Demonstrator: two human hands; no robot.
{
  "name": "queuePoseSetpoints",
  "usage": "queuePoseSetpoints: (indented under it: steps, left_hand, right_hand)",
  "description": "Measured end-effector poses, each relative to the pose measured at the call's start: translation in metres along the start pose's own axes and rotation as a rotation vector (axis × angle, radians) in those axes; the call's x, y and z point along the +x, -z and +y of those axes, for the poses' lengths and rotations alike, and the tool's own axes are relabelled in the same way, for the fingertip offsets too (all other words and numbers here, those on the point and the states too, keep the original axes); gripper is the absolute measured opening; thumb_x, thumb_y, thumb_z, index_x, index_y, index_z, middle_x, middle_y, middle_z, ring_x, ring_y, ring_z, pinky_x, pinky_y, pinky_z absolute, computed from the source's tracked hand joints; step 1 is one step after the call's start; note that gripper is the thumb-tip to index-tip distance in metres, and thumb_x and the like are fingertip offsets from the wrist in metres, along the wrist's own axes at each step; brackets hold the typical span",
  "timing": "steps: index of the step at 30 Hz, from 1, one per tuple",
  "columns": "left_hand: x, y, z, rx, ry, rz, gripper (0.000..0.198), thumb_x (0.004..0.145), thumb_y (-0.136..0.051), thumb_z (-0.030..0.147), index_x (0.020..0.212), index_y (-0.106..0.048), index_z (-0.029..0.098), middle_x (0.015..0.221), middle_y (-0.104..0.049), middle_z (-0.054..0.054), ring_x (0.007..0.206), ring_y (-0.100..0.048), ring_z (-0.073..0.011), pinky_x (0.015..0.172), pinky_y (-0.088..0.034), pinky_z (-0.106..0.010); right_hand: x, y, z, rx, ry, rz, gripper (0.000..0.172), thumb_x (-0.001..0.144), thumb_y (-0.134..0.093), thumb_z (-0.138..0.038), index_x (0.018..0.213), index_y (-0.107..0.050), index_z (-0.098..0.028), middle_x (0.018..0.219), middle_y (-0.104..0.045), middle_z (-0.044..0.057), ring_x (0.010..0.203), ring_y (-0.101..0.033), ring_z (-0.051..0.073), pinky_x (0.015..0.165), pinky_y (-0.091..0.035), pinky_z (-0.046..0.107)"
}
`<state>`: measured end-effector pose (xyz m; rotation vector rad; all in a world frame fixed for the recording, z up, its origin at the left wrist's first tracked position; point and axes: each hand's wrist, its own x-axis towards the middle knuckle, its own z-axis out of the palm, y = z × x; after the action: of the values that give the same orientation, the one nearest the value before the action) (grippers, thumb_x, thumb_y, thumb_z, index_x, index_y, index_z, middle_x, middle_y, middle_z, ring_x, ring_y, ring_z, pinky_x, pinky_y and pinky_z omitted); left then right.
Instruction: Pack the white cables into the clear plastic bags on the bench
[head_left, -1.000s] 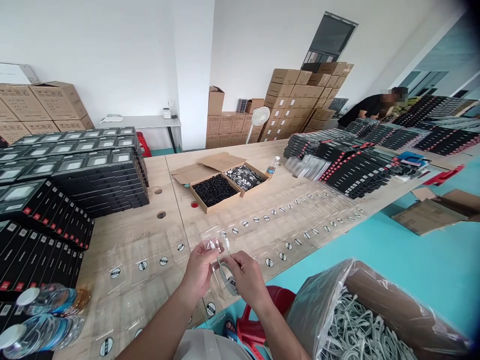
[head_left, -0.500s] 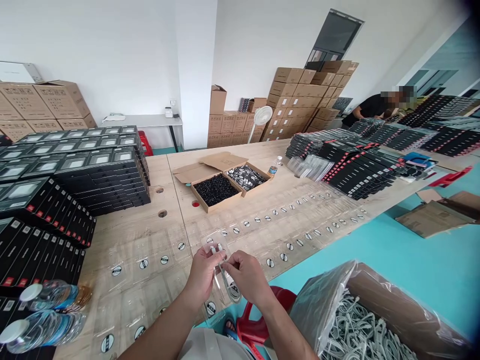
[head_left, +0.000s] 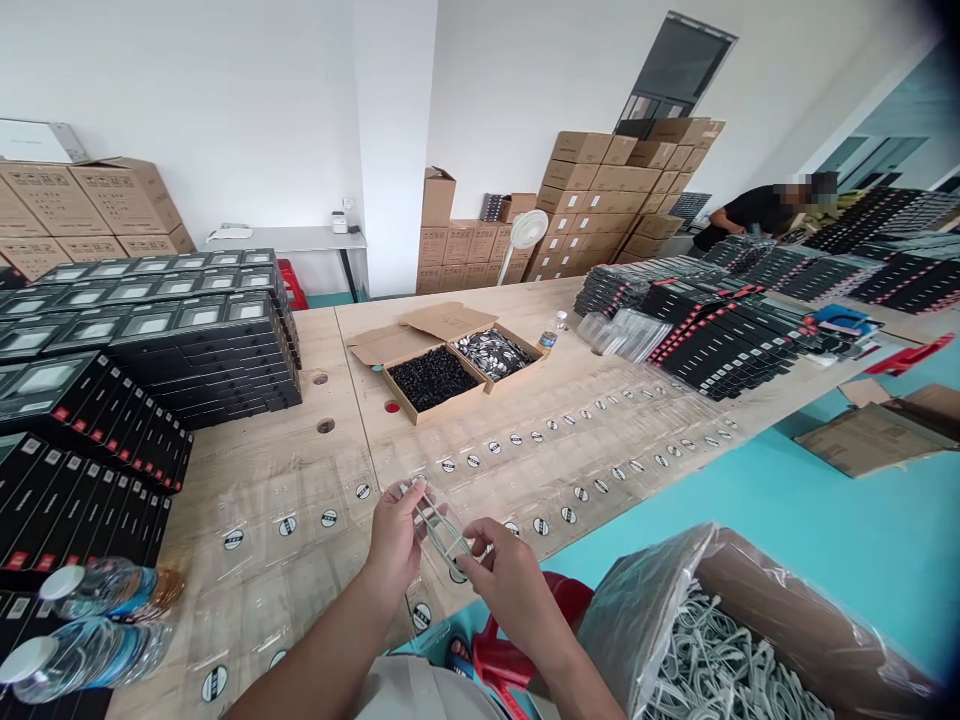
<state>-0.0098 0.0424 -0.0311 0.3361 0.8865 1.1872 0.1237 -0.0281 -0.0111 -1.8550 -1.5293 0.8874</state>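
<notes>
A coiled light-grey cable (head_left: 444, 532) stretches between my two hands, above the near edge of the table. My left hand (head_left: 394, 535) pinches its plug end between thumb and fingers. At the loop's other end, my right hand (head_left: 504, 572) has its thumb and fingertips closed on the cable. Below and around the hands lie clear plastic trays (head_left: 330, 575), many with a round black-and-white sticker (head_left: 421, 616). One tray lies right behind the cable; whether my left hand also touches it, I cannot tell.
Cartons of small black parts (head_left: 435, 378) and silvery packets (head_left: 491, 352) sit mid-table. Black boxes (head_left: 247, 355) are stacked left, beside water bottles (head_left: 90, 650). A lined carton of cables (head_left: 739, 650) and a red stool (head_left: 499, 655) stand near me. A person (head_left: 757, 212) works far right.
The cable has turned and tilted in my hands, its plug end now further left. My right hand has shifted slightly down and right, to the end of the loop.
</notes>
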Motion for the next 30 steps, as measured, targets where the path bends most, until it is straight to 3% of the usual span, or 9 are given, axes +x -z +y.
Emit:
queuePoseSetpoints:
  steps: [2,5,7,9,11,14,18,24,30]
  left_hand:
    - [0.001,0.001,0.001,-0.039,0.017,-0.013,0.031,0.062,-0.085,0.034,0.071,-0.061,0.017,0.068,-0.062,0.001,0.062,-0.062,-0.0122,0.065,-0.054,-0.028]
    - [0.000,0.000,0.002,-0.102,0.043,-0.013,0.029,0.063,-0.085,0.030,0.071,-0.061,0.017,0.069,-0.062,0.001,0.061,-0.060,-0.0111,0.068,-0.056,-0.029]
    - [-0.001,-0.001,0.003,-0.126,0.061,-0.013,0.029,0.063,-0.085,0.029,0.073,-0.060,0.017,0.069,-0.061,0.002,0.060,-0.060,-0.0111,0.069,-0.056,-0.030]
    - [0.000,-0.001,0.003,-0.130,0.079,-0.026,0.029,0.064,-0.084,0.029,0.074,-0.060,0.017,0.069,-0.060,0.002,0.060,-0.060,-0.0113,0.067,-0.056,-0.030]
    - [0.001,-0.001,0.002,-0.109,0.099,-0.037,0.029,0.065,-0.084,0.030,0.073,-0.059,0.017,0.068,-0.060,0.002,0.058,-0.060,-0.0114,0.062,-0.055,-0.028]
    - [0.003,0.002,0.001,-0.057,0.139,-0.030,0.031,0.065,-0.083,0.032,0.071,-0.057,0.017,0.066,-0.059,0.002,0.055,-0.058,-0.0110,0.055,-0.052,-0.026]
    - [0.005,0.007,-0.002,-0.020,0.156,-0.043,0.033,0.063,-0.084,0.035,0.069,-0.057,0.017,0.065,-0.059,0.002,0.054,-0.058,-0.0106,0.057,-0.051,-0.027]
    - [-0.004,0.005,-0.007,0.087,0.174,-0.141,0.036,0.060,-0.085,0.038,0.071,-0.059,0.017,0.064,-0.062,0.002,0.055,-0.058,-0.0111,0.054,-0.045,-0.025]
    - [-0.015,0.002,-0.011,0.177,0.206,-0.175,0.038,0.057,-0.087,0.040,0.068,-0.059,0.017,0.062,-0.064,0.001,0.054,-0.057,-0.0107,0.052,-0.043,-0.023]
  right_hand:
    - [0.000,0.000,0.011,0.066,-0.031,0.017,0.014,0.078,-0.059,-0.031,0.090,-0.060,-0.023,0.078,-0.057,0.001,0.064,-0.050,0.017,0.061,-0.040,0.029]
    - [0.003,-0.002,0.024,0.187,-0.060,0.106,0.035,0.072,-0.069,-0.039,0.100,-0.061,-0.021,0.092,-0.060,0.006,0.079,-0.054,0.020,0.069,-0.044,0.032]
    - [0.004,-0.007,0.030,0.385,-0.049,0.003,0.050,0.071,-0.070,-0.049,0.109,-0.061,-0.019,0.099,-0.062,0.008,0.085,-0.056,0.021,0.072,-0.046,0.032]
    - [0.003,-0.015,0.032,0.575,-0.041,-0.123,0.053,0.075,-0.066,-0.055,0.112,-0.060,-0.018,0.090,-0.063,0.005,0.078,-0.057,0.019,0.069,-0.047,0.031]
    - [0.001,-0.024,0.033,0.657,-0.073,-0.115,0.053,0.077,-0.064,-0.059,0.110,-0.060,-0.018,0.076,-0.059,0.000,0.068,-0.057,0.016,0.065,-0.047,0.030]
    - [-0.002,-0.033,0.034,0.675,-0.148,-0.030,0.053,0.075,-0.065,-0.062,0.106,-0.060,-0.019,0.070,-0.056,-0.002,0.059,-0.056,0.015,0.061,-0.047,0.030]
    - [-0.001,-0.028,0.035,0.687,-0.199,-0.139,0.050,0.070,-0.071,-0.059,0.096,-0.062,-0.018,0.069,-0.057,-0.003,0.057,-0.055,0.013,0.059,-0.044,0.028]
    - [0.013,-0.010,0.029,0.613,-0.115,-0.169,0.054,0.072,-0.070,-0.056,0.110,-0.062,-0.018,0.087,-0.064,0.004,0.076,-0.057,0.017,0.064,-0.043,0.027]
    - [0.025,-0.006,0.024,0.411,-0.022,-0.228,0.033,0.074,-0.071,-0.042,0.094,-0.065,-0.016,0.064,-0.055,-0.004,0.060,-0.048,0.012,0.057,-0.038,0.025]
